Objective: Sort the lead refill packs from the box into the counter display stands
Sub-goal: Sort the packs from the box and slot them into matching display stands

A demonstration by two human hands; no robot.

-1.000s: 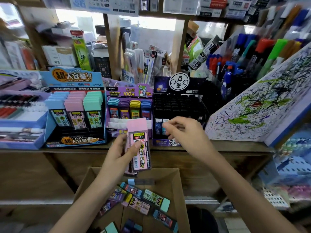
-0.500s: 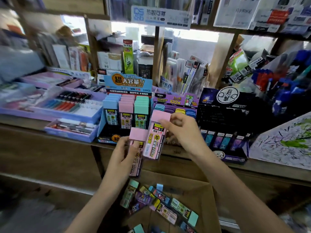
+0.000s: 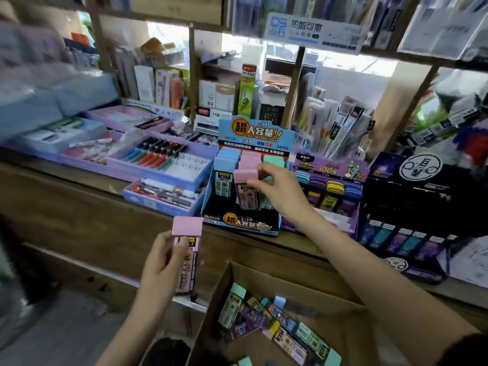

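1. Since half a second ago, the right hand (image 3: 280, 191) has carried its pink lead pack (image 3: 246, 178) away from the left hand (image 3: 158, 268) and up to the blue display stand (image 3: 248, 225).
2. That pack stands upright at the front of the stand's middle pink column, with the blue column on one side and the green on the other. The right thumb and fingertips pinch its pink cap.
3. It's pretty blurry there, so I can't tell if the pack is fully down in the slot.
4. The left hand sits lower, in front of the wooden counter (image 3: 79, 202), fingers wrapped round a second pink pack (image 3: 187, 256) that's tilted a bit.
5. The open cardboard box (image 3: 211, 313) is below both hands, with loose packs (image 3: 280, 323) in green, purple, pink and blue jumbled inside.
6. Just right of the blue stand is a purple stand (image 3: 330, 167), then a black stand (image 3: 412, 202). To the left are lilac pen trays (image 3: 158, 178).
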